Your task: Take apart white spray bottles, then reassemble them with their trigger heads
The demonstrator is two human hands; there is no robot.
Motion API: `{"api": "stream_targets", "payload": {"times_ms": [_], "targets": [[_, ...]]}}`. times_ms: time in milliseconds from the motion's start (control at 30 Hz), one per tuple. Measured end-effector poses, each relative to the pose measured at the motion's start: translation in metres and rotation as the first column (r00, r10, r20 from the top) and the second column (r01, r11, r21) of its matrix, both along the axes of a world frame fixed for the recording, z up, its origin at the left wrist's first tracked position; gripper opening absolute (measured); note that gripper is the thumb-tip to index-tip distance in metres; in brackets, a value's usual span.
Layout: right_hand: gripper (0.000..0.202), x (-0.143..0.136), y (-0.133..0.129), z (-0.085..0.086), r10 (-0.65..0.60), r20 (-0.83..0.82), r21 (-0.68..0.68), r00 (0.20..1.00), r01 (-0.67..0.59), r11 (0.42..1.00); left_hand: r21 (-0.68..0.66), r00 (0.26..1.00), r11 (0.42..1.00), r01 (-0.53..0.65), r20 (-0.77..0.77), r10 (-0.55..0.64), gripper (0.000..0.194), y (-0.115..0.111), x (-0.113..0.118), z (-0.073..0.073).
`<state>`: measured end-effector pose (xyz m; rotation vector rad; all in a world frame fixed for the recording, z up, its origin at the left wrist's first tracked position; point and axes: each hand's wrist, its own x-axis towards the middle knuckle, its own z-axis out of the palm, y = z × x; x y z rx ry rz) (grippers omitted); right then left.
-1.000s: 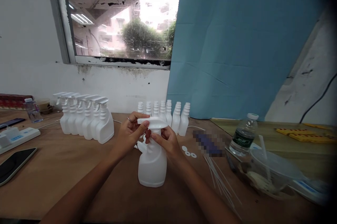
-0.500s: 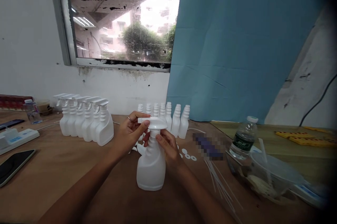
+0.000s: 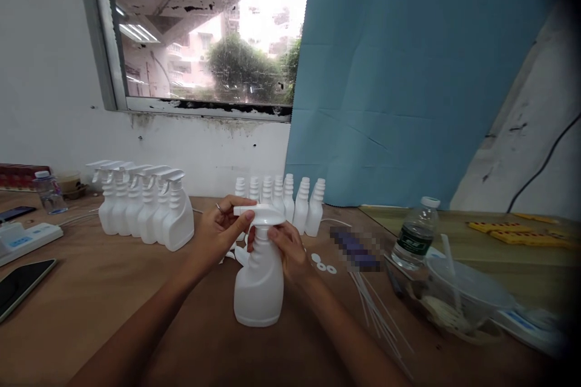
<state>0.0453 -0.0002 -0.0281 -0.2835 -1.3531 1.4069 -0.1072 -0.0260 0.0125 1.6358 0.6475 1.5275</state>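
Observation:
A white spray bottle (image 3: 258, 290) stands upright in front of me, with a trigger sprayer head (image 3: 265, 214) on top of its ribbed neck. My left hand (image 3: 222, 229) pinches the nozzle end of the head between thumb and fingers. Around the neck, just under the head, my right hand (image 3: 293, 251) is closed, its thumb in front; the other fingers are partly hidden behind. Close behind the bottle lie loose white trigger heads (image 3: 242, 255), mostly covered by it. White ring washers (image 3: 321, 266) lie to its right.
Several finished spray bottles (image 3: 179, 217) line up at the left. Headless bottles (image 3: 313, 211) stand behind my hands. Thin white tubes (image 3: 374, 311), a water bottle (image 3: 415, 235) and a plastic bowl (image 3: 467, 290) are on the right. A phone (image 3: 25, 287) and power strip (image 3: 31, 240) lie left.
Both hands keep the same hold on the bottle and its sprayer head. The whole view has shifted slightly; no object has clearly moved on the table.

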Motion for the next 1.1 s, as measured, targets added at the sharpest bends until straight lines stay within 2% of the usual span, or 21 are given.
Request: {"api": "stream_targets", "payload": {"times_ms": [100,233,333,433,500,600,700,833,967,1100], "targets": [[0.041,-0.001,-0.001,0.0,-0.049,0.019,0.006,0.999,0.049,0.999,-0.024,1.0,1.0,-0.017,0.001,0.017,0.03,0.0,-0.001,0.0],[0.038,-0.002,-0.002,0.0,-0.022,0.017,0.036,1.0,0.021,0.999,-0.015,0.999,1.0,-0.008,-0.041,0.007,0.029,0.001,-0.003,0.002],[0.041,-0.003,-0.004,0.001,-0.09,0.037,0.048,0.995,0.089,0.995,0.008,0.997,1.0,-0.015,-0.078,0.015,0.027,0.001,-0.004,0.003],[0.042,-0.005,-0.006,0.003,-0.055,0.002,0.038,0.999,0.054,0.998,0.001,0.996,0.999,-0.032,-0.082,0.032,0.027,0.001,-0.004,0.004],[0.041,-0.006,-0.007,0.005,-0.063,0.002,0.034,0.998,0.063,0.997,-0.008,0.997,1.0,-0.015,-0.081,0.015,0.027,0.001,-0.004,0.005],[0.047,-0.008,-0.008,0.006,-0.139,0.022,0.08,0.99,0.137,0.987,-0.016,0.997,1.0,0.011,-0.081,-0.012,0.027,0.001,-0.004,0.006],[0.051,-0.008,-0.009,0.007,-0.109,0.033,0.079,0.994,0.106,0.991,-0.051,0.997,0.998,0.027,-0.072,-0.031,0.03,0.001,-0.004,0.005],[0.045,-0.009,-0.012,0.007,-0.214,0.075,0.081,0.974,0.208,0.975,-0.03,0.997,0.999,0.013,-0.069,-0.015,0.03,0.001,-0.002,0.004],[0.03,-0.006,-0.013,0.004,-0.15,0.064,0.05,0.987,0.147,0.988,-0.027,0.997,1.0,-0.013,-0.081,0.011,0.03,-0.001,-0.002,0.003],[0.035,-0.003,-0.012,0.001,-0.205,0.066,0.033,0.977,0.203,0.979,-0.003,0.993,0.999,-0.05,-0.107,0.05,0.03,-0.002,-0.002,0.001]]}}
